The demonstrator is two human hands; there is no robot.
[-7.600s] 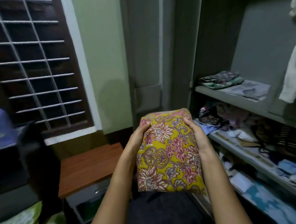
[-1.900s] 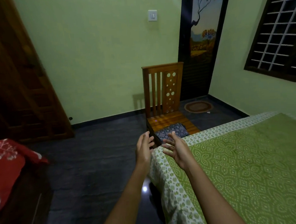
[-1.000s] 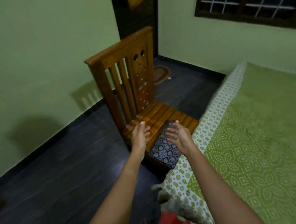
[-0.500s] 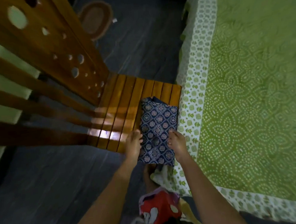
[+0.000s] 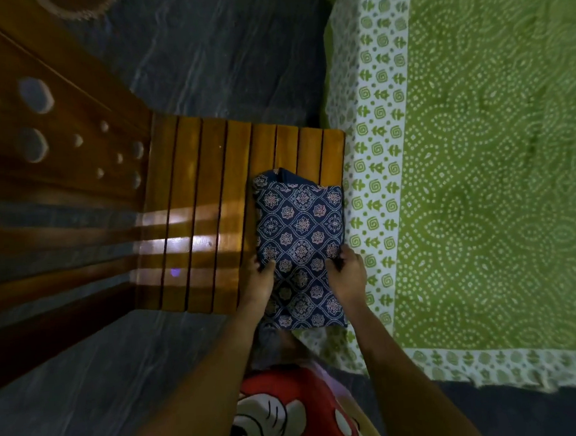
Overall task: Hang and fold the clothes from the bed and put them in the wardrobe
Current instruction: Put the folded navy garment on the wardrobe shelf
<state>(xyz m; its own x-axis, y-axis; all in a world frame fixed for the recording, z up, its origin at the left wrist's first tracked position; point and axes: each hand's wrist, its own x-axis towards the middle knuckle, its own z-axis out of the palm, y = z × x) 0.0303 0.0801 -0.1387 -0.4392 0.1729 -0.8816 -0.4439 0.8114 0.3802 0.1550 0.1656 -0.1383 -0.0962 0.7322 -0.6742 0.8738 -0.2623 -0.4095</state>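
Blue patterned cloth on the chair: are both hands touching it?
Touching. Head view: the left hand curls its fingers over the cloth at its left edge, the right hand at its right edge; no gap at either.

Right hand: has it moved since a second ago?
Yes. The right hand has come down to the chair seat: it hovered open above it, now it grips the folded blue cloth lying there.

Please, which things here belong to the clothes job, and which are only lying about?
Belong to the job: folded dark blue patterned cloth, gripped at its two sides by the left hand and the right hand.

Only lying about: brown slatted wooden chair under the cloth; green dotted bedspread; round brown floor mat.
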